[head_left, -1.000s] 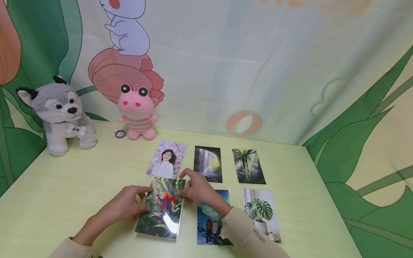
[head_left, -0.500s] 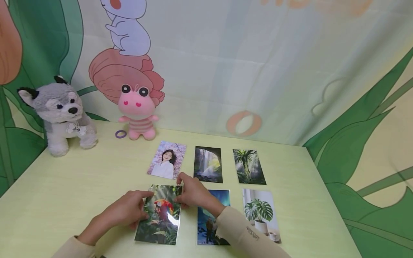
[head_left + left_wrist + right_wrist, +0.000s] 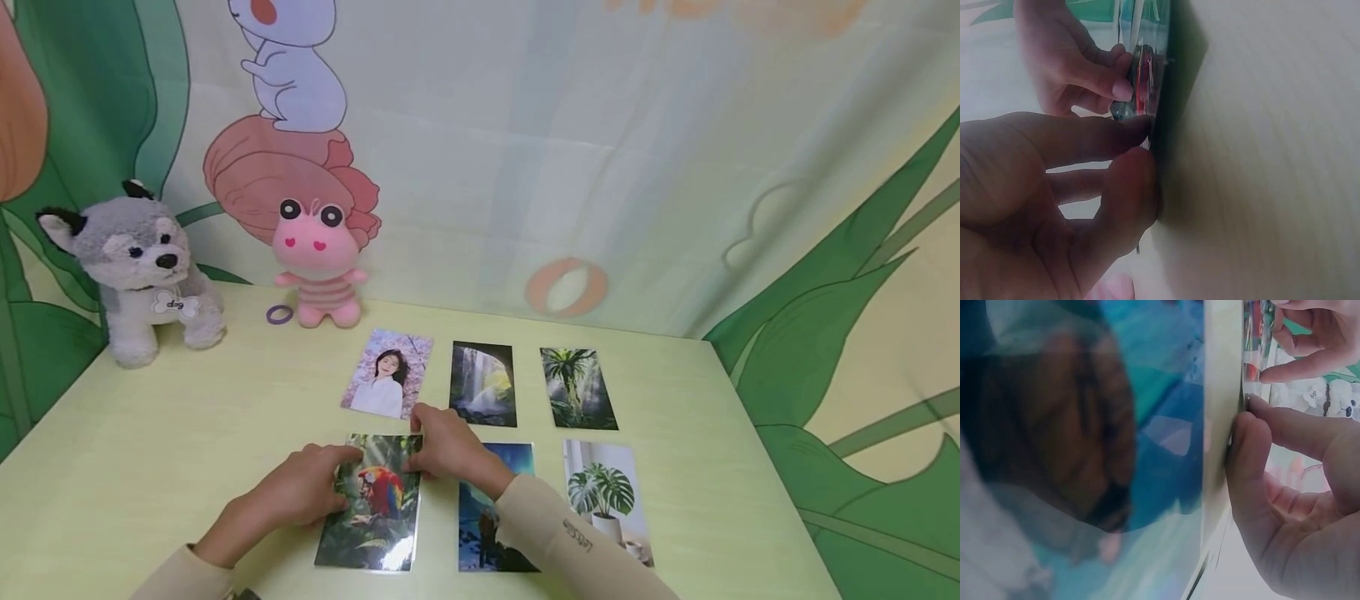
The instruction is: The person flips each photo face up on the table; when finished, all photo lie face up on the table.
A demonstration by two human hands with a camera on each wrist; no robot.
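A glossy photo of a red parrot (image 3: 378, 508) lies at the near middle of the table, on or just above its surface. My left hand (image 3: 306, 482) pinches its left edge between thumb and fingers. At the upper right edge, my right hand (image 3: 450, 444) holds it the same way. The left wrist view shows the left thumb (image 3: 1129, 187) low against the tabletop. In the right wrist view the right hand (image 3: 1304, 494) grips the photo's thin edge (image 3: 1252, 375). An aurora photo (image 3: 474, 533) lies to the right, partly covered by my right forearm.
Behind lie a portrait photo (image 3: 382, 379), a waterfall photo (image 3: 482, 383) and a hanging-plant photo (image 3: 577, 387). A potted-plant photo (image 3: 600, 483) lies right. A plush husky (image 3: 142, 267), a pink plush toy (image 3: 322, 258) and a purple ring (image 3: 280, 314) stand or lie at the back left.
Both hands have brought the parrot photo toward me and slightly left, away from the portrait photo, and lowered it. Over the last half second it has barely moved.
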